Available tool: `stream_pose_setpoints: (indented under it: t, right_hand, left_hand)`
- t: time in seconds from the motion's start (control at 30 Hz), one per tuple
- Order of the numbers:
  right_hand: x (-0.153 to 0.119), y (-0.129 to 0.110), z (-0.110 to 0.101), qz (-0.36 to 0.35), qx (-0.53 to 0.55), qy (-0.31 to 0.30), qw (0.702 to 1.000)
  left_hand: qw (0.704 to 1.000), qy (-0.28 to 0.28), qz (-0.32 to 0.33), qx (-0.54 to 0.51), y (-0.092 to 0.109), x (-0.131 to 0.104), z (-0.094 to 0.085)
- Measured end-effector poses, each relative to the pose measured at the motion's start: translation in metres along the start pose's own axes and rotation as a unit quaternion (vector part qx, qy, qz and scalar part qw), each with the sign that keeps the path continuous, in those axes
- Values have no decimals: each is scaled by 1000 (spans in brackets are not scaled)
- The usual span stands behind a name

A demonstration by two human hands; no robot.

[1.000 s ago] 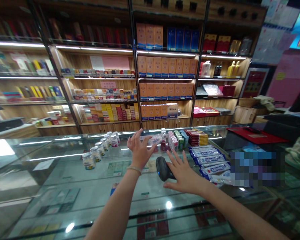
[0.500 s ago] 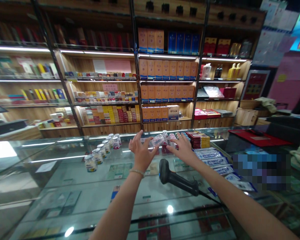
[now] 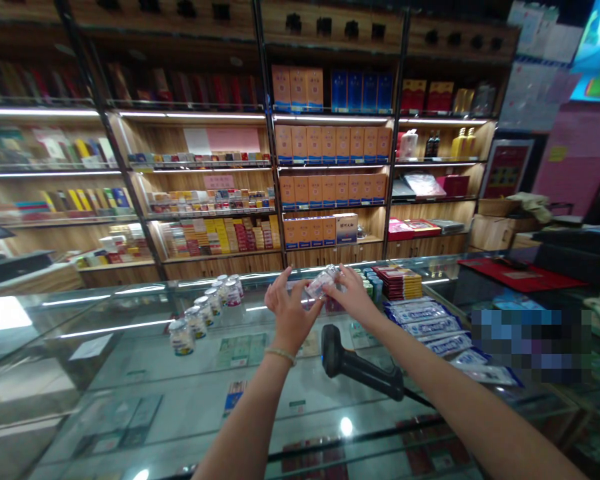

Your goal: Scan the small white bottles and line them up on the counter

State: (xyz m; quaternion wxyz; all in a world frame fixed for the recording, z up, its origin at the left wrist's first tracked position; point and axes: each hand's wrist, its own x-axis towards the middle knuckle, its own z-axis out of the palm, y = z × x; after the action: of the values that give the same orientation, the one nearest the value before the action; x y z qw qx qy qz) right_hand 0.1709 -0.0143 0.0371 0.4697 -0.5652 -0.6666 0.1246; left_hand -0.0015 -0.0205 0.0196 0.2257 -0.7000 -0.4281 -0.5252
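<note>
Above the far part of the glass counter (image 3: 180, 387), a small clear plastic jar (image 3: 321, 283) is tilted between my two hands. My left hand (image 3: 293, 312) pinches its lower left end between thumb and fingers, with other fingers raised. My right hand (image 3: 356, 295) has its thumb and fingers closed on the jar's upper right end. Glare and fingers hide what is inside it. Below my right hand lies a black barcode scanner (image 3: 363, 367), its cable running to the right under my forearm. Off to the left stands a row of small lidded jars (image 3: 196, 321).
Right of my hands are small green and blue containers (image 3: 374, 285), a stack of red and yellow packets (image 3: 400, 283) and several blue-white packets (image 3: 427, 325). A red mat (image 3: 523, 277) lies farther right. Stocked shelves (image 3: 335, 170) stand behind the counter.
My right hand has moved left and in, and its fingers now meet the jar that my left hand holds. The camera view has shifted slightly.
</note>
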Motion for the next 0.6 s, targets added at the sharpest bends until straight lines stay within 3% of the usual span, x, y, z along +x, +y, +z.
stream_pose_setpoints:
  t: [0.37, 0.6]
  right_hand:
    - [6, 5, -27, -91, -57, -86, 991]
    - [0, 10, -24, -114, -77, -74, 988]
  left_hand:
    - [992, -92, -22, -87, -13, 3, 1]
    - [986, -112, -14, -119, -15, 0, 5]
